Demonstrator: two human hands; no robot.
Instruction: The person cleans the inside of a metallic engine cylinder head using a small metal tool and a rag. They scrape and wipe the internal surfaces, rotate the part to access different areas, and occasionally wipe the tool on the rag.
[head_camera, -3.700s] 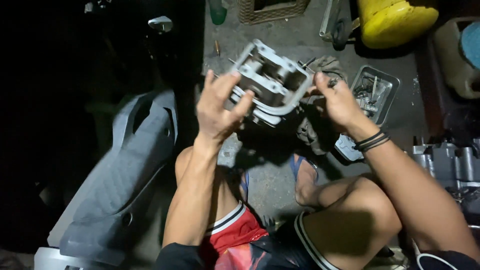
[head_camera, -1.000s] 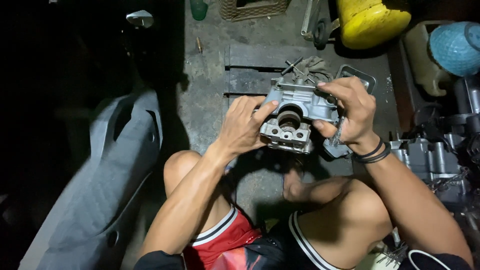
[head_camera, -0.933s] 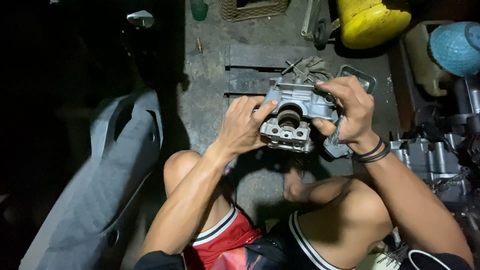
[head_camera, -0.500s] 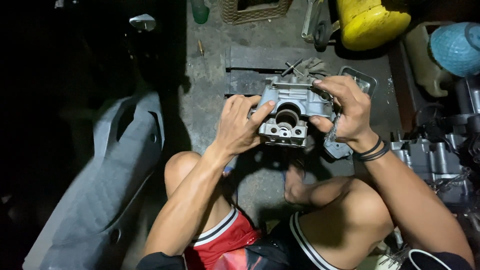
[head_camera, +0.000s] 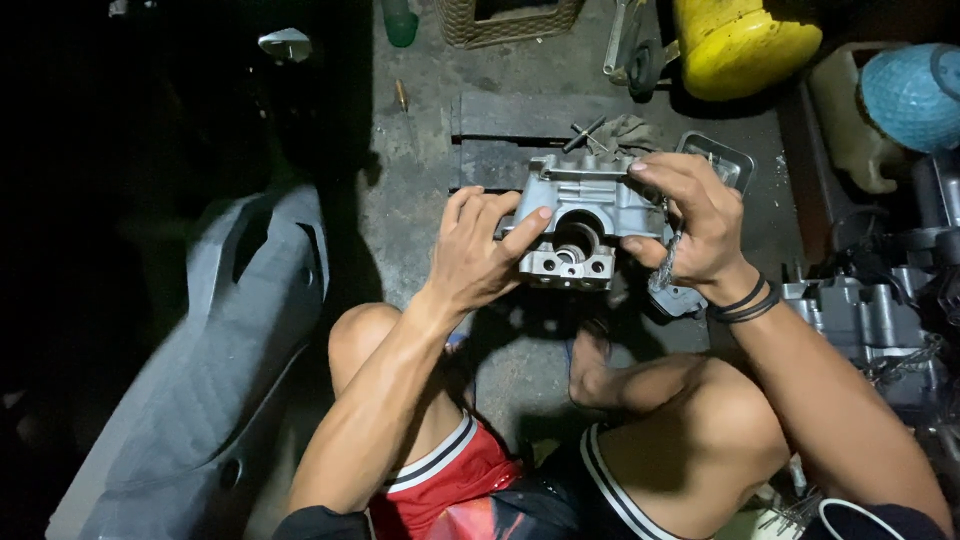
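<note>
Fingers of both hands still gripping grey engine casting (head_camera: 585, 225), raised slightly

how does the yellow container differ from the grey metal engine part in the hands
The yellow container is bright, smooth and rounded, lying on the floor untouched. The grey metal engine part is dull, blocky and full of holes, held up between the left hand and right hand.

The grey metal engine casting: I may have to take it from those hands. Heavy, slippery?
The metal casting looks rigid and probably heavy for its size: left hand and right hand both grip it. Bare metal may be oily, so possibly slippery.
</note>
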